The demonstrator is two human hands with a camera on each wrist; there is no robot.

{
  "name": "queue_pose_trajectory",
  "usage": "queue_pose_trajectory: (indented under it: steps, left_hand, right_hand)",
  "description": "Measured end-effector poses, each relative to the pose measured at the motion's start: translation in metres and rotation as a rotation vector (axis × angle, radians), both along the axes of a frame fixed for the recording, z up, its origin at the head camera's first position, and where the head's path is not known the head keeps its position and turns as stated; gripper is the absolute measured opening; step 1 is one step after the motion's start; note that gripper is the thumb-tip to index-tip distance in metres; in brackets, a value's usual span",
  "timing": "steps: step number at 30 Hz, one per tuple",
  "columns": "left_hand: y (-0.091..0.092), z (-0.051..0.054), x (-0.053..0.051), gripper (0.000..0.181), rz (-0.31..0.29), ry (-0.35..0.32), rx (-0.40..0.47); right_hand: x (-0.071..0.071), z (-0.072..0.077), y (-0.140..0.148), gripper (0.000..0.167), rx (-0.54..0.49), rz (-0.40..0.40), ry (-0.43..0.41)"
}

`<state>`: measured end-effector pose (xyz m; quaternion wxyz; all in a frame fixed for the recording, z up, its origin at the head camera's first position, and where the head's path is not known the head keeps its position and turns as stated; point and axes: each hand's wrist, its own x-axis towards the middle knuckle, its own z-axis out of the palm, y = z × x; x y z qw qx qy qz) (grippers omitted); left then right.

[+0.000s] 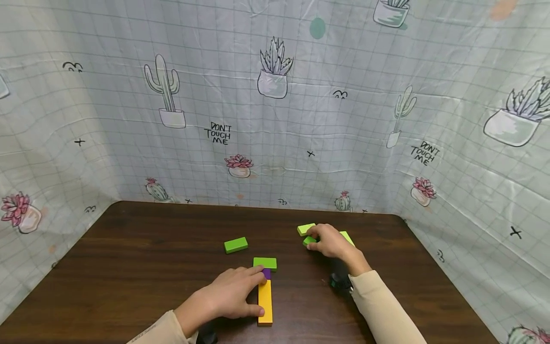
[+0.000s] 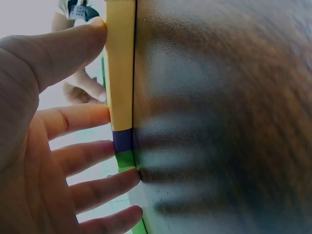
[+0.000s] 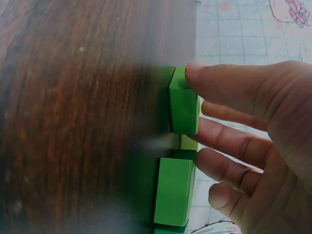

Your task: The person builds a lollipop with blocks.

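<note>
My left hand lies over a row of blocks, its fingers spread and fairly straight. Thumb and fingertips touch the long yellow block and the short purple block at its far end. A green block lies crosswise beyond the purple one. With thumb and fingertips, my right hand pinches a small green block, low over the table or on it; which, I cannot tell. Just behind it sits a yellow-green block. In the right wrist view, another green block stands close to the held one.
A separate green block lies on the dark wooden table, left of the row. Another yellow-green block shows partly behind my right hand. A patterned curtain hangs around the table's back and sides.
</note>
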<state>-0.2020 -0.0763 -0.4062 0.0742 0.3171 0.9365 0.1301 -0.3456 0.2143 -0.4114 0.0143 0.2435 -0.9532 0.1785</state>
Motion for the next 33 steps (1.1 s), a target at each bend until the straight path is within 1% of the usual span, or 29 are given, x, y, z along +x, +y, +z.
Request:
queue_pose_trajectory:
  steps: [3, 10, 13, 18, 22, 28, 33]
  left_hand:
    - [-0.001, 0.001, 0.000, 0.059, 0.003, 0.000, 0.000]
    - [-0.002, 0.001, 0.000, 0.055, -0.002, 0.000, 0.011]
    - [-0.002, 0.000, -0.001, 0.054, -0.004, 0.006, 0.013]
    - [-0.001, 0.000, -0.001, 0.054, -0.004, 0.010, 0.015]
    - [-0.001, 0.000, -0.001, 0.055, -0.004, 0.003, 0.012]
    - [-0.002, 0.001, 0.000, 0.058, 0.001, -0.010, 0.007]
    - [-0.001, 0.001, 0.001, 0.057, -0.003, -0.003, 0.010]
  right_hand:
    - [0.000, 0.000, -0.002, 0.031, -0.003, 0.003, -0.009]
    - [0.001, 0.004, -0.002, 0.028, 0.009, -0.046, -0.026]
    - [0.001, 0.005, -0.004, 0.026, 0.019, -0.041, -0.022]
    - [0.003, 0.004, -0.011, 0.026, 0.012, 0.013, -0.010]
    - [0.006, 0.002, -0.019, 0.028, -0.014, 0.064, -0.032]
    - [0.009, -0.001, -0.032, 0.028, -0.041, 0.174, -0.040]
    - [0.009, -0.001, -0.045, 0.027, -0.071, 0.219, -0.058]
